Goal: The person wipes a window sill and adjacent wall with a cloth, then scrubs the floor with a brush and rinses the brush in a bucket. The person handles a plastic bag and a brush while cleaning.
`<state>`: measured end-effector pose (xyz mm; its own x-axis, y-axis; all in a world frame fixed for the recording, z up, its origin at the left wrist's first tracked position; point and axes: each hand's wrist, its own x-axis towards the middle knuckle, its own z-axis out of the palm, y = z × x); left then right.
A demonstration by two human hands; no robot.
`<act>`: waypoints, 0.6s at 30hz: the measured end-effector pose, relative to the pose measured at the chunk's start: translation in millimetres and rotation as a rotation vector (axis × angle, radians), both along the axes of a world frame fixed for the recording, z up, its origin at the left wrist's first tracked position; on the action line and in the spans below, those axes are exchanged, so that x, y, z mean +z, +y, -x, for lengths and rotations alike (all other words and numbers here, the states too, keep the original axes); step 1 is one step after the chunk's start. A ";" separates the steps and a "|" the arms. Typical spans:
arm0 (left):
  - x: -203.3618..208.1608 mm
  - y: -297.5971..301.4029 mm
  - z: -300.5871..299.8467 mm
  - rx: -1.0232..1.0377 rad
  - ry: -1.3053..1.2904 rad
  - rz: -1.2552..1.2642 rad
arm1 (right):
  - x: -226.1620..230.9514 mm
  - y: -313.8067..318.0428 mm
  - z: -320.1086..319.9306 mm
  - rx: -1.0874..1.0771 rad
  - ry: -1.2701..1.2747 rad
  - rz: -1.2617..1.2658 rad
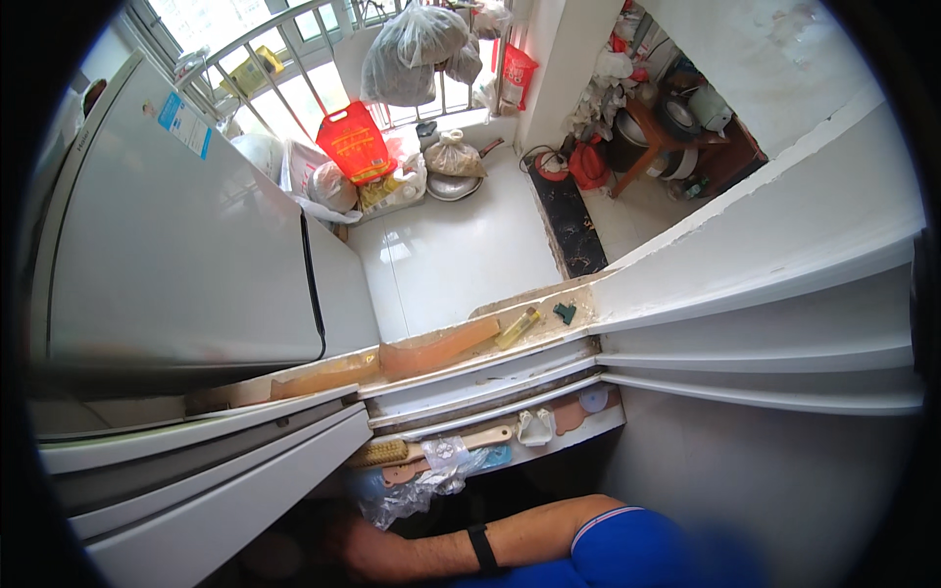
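My right forearm reaches across the bottom of the view from the right, with a blue sleeve and a black band on it. At its end, my right hand (361, 551) is dark and blurred in the shadow below the ledge. Its fingers are hidden, so what it holds, if anything, does not show. Just above it, crumpled clear plastic (402, 498) hangs from the lower ledge. A brush (384, 452) with pale bristles and a wooden handle lies there. Beside it are a white plastic piece (535, 427) and a pinkish flat piece (569, 416). My left hand cannot be made out.
White sliding frames (490, 377) cross the middle. On the sill lie a yellowish stick-like item (518, 328) and a small green piece (565, 313). Beyond stand a grey refrigerator (186, 235), a red bag (355, 143), a pan (453, 186) and a wooden stool (642, 132).
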<state>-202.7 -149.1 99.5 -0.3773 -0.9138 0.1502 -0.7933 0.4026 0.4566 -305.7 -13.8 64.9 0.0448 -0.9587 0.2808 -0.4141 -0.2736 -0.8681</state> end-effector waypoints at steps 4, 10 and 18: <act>9.2 16.9 7.9 0.018 -0.009 -0.020 | 7.1 1.6 7.9 -0.031 -0.098 0.023; 14.2 32.0 13.3 0.062 -0.018 -0.033 | 16.9 10.4 30.0 0.075 -0.146 -0.060; 4.7 31.8 33.2 0.101 -0.019 -0.044 | -12.1 12.8 17.0 0.026 -0.170 0.047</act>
<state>-235.8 -117.2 104.2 -0.2853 -0.9529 0.1025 -0.8377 0.2999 0.4564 -322.7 -1.0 52.8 0.0177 -0.9434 0.3312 -0.2541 -0.3247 -0.9111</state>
